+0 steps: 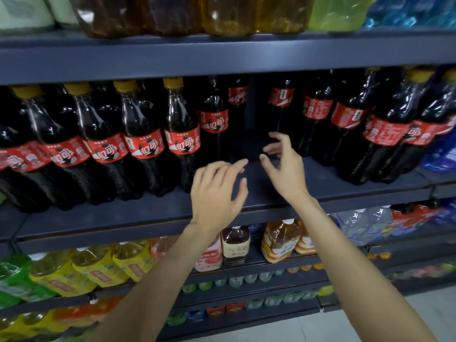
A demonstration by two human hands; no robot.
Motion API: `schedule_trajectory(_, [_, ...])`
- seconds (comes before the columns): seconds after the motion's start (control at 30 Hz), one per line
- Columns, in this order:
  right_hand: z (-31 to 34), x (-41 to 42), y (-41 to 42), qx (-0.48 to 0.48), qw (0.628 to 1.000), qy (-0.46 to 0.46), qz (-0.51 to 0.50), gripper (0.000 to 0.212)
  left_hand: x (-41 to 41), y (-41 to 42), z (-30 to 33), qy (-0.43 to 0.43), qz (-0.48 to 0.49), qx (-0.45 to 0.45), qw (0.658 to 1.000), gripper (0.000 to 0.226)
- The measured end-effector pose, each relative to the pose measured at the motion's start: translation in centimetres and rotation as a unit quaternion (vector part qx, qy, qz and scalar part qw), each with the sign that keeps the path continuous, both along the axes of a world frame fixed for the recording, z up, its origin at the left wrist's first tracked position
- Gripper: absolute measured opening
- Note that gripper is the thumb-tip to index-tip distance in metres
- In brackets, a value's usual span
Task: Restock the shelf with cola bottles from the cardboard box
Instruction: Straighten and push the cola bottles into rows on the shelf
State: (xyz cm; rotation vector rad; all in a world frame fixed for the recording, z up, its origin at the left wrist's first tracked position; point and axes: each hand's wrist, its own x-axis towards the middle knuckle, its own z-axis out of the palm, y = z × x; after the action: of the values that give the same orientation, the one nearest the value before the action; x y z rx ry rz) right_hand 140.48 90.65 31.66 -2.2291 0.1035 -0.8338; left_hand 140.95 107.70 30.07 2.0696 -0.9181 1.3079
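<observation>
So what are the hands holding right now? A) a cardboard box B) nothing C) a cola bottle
B: the left hand and right hand have spread, empty fingers in front of the bare gap on the shelf between the cola bottles.

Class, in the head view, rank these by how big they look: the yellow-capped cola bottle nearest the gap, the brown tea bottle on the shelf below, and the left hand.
1. cola bottle, the tallest.
2. left hand, though its nearness to the camera enlarges it.
3. tea bottle, partly hidden by the shelf edge.
</observation>
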Motion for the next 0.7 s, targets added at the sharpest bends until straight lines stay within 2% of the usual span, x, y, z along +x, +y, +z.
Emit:
schedule_trajectory(0.07, [0.0,-1.1,-2.9,-0.003,0.999,-0.007,-0.043,0.040,0.4,-3.4,0.7,0.094,-0.076,-0.020,0.992,0.025])
schedule_trajectory(0.13, [-0.1,-1.4,-5.5,0.011,0.996,-0.005,-0.093,0.038,2.1,-6.7,1.4,0.215,-0.118,-0.049,0.968,0.026])
schedule_trajectory(0.23, [-0.1,-1.0,-8.2,0.009,0.993,0.019,-0.115,0.047,6.4,-11.1,1.8,0.328,-0.156,-0.116,0.925,0.031])
schedule_trajectory(0.3, [-0.1,-0.3,-8.8,-0.009,0.994,0.037,-0.100,0.056,9.5,-13.4,2.0,0.382,-0.158,-0.154,0.898,0.043])
schedule_trajectory(0.4, [0.1,1.0,-9.1,-0.051,0.990,0.052,-0.121,0.061,13.4,-15.8,2.0,0.389,-0.122,-0.147,0.901,0.068])
schedule_trajectory(0.53, [0.4,2.1,-9.2,-0.101,0.966,0.067,-0.230,0.067,16.1,-17.8,2.2,0.389,-0.137,-0.146,0.899,0.098])
schedule_trajectory(0.6, [0.1,2.5,-8.4,-0.119,0.956,0.078,-0.257,0.075,16.7,-18.6,2.1,0.387,-0.159,-0.140,0.897,0.103])
schedule_trajectory(0.7, [-0.8,4.0,-6.9,-0.068,0.965,0.071,-0.242,0.087,16.9,-19.0,2.0,0.382,-0.162,-0.140,0.899,0.097])
